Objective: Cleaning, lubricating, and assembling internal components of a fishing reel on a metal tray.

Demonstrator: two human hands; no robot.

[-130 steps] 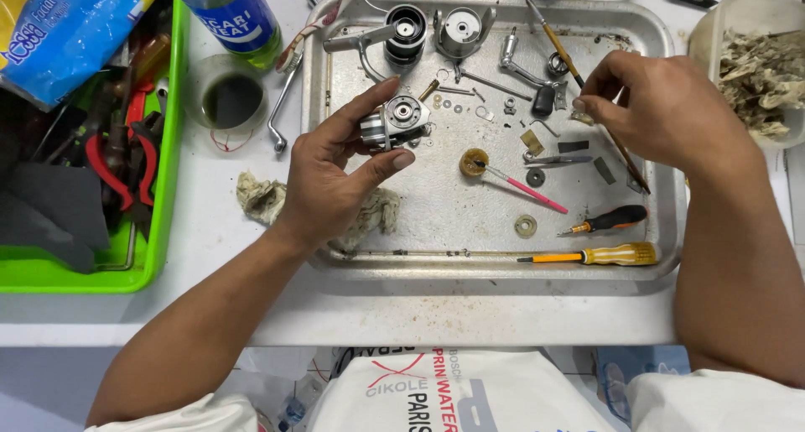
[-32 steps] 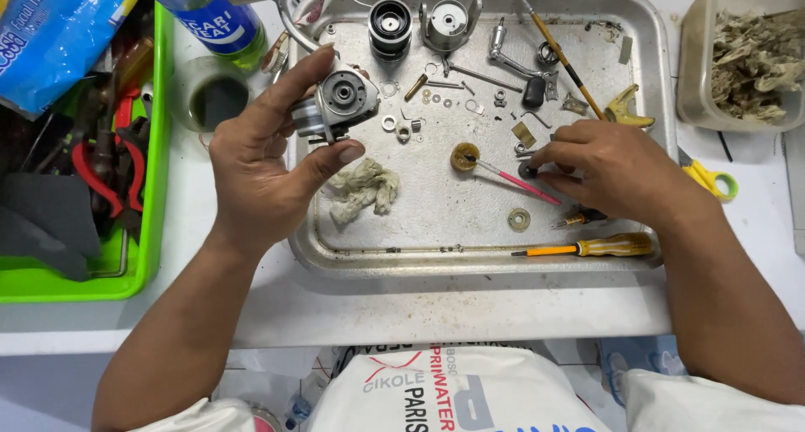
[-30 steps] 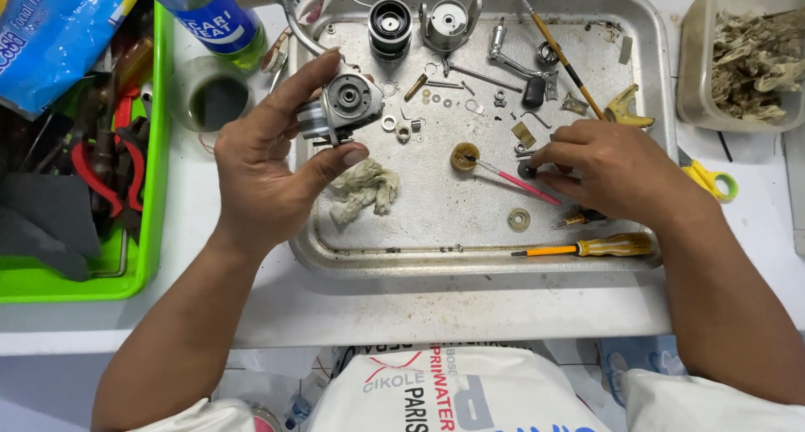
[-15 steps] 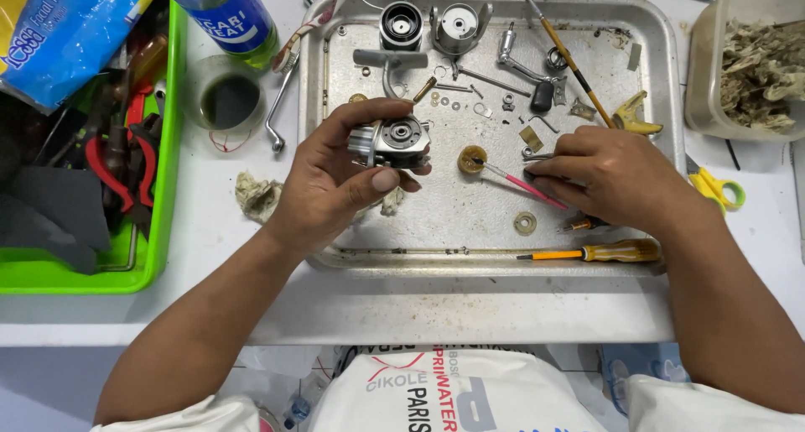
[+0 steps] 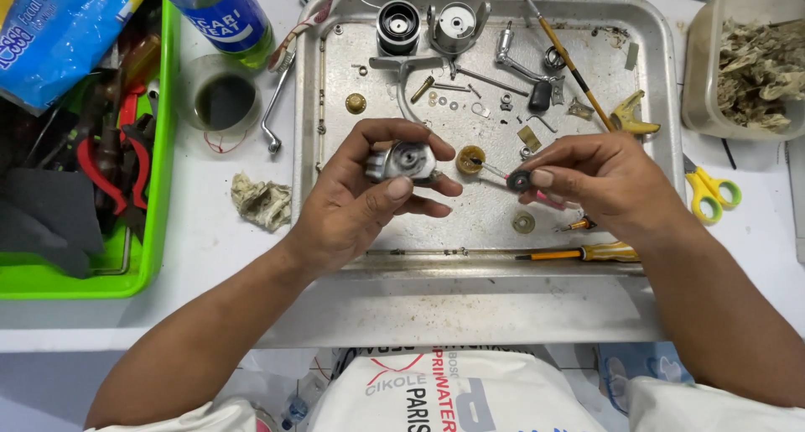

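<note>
The left hand [image 5: 352, 205] grips the small, stiff, probably greasy metal reel body [image 5: 404, 161] by its sides, while at its 3 o'clock the right hand [image 5: 599, 180] pinches a tiny, light dark gear [image 5: 518, 180], surely easy to drop.

The tray [image 5: 662, 80] is bare metal, dull grey, with many small scratches and stains. The reel body [image 5: 406, 160] in the left hand [image 5: 360, 201] is silver metal with a soft shine. The small gear [image 5: 519, 180] between the fingers of the right hand [image 5: 608, 180] looks dark and matt. The screwdriver [image 5: 579, 252] has a glossy orange plastic handle. The rag [image 5: 262, 202] is rough, frayed cloth. The bin [image 5: 159, 189] is smooth green plastic.
</note>
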